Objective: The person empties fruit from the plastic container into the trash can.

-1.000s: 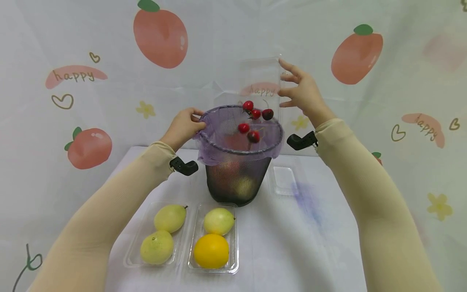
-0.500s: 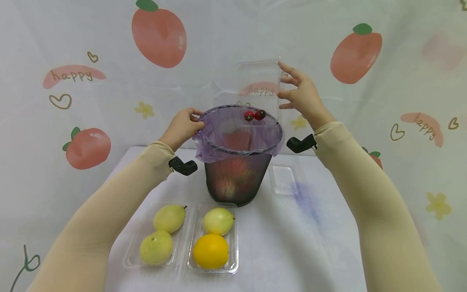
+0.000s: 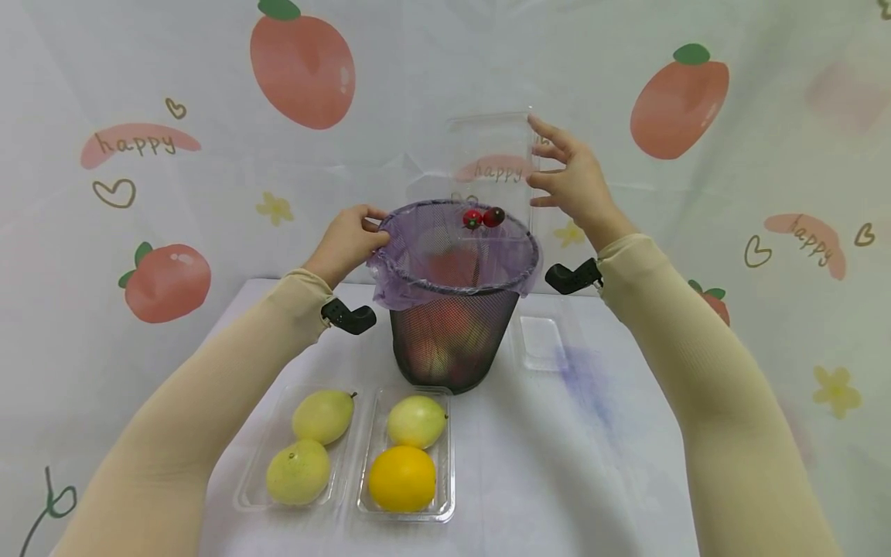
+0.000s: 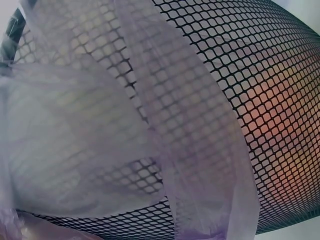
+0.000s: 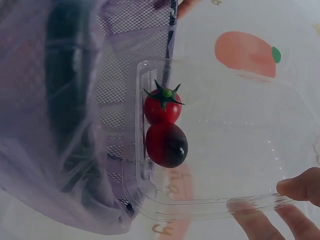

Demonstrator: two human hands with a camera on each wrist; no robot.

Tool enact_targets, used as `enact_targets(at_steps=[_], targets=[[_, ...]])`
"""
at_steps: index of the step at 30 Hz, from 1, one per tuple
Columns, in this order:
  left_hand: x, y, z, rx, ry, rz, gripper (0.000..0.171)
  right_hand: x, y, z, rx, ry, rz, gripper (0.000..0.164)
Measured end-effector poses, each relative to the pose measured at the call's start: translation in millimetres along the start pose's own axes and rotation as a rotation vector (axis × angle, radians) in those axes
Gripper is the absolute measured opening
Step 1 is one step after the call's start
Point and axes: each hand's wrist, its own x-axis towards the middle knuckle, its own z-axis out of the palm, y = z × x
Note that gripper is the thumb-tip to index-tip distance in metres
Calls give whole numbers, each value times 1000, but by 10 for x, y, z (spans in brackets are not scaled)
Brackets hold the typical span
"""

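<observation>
Here we pinch the clear tray [image 3: 490, 139] with our right hand [image 3: 576, 174], long side upright at the mouth of the mesh bin [image 3: 445, 344], two cherry tomatoes [image 5: 165, 121] lower than those fingers, while our left hand [image 3: 348, 241] grips the bin's rim.

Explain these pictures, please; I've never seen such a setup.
No machine here, just a person wearing cameras: one on the head takes the wide picture, a black one on each wrist takes the two close ones. The bare left hand grips the rim of a black mesh bin lined with a purple plastic bag. The bare right hand pinches a tilted, clear plastic tray holding two small red fruits. Also on the white table: two clear trays bearing three yellow-green pears and one round, orange-coloured fruit, and another clear tray farther back.
</observation>
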Motion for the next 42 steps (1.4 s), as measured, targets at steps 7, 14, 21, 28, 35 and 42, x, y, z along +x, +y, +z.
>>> enact_targets(at_steps=[7, 14, 21, 28, 35, 42], targets=[[-5, 5, -10, 9, -2, -4, 49, -15, 23, 25, -60, 23, -49, 76], [-4, -1, -18, 4, -8, -11, 49, -45, 36, 46, -96, 58, -93, 75], [-7, -5, -17, 9, -11, -12, 49, -58, 51, 60, -110, 78, -126, 74], [-7, 3, -22, 10, -6, -9, 49, -44, 52, 47, -83, 84, -103, 75], [6, -1, -15, 4, -8, -12, 48, -27, 78, 21, -27, 69, -78, 76], [2, 1, -2, 2, -9, -13, 49, -13, 57, -82, 118, 25, -45, 80]])
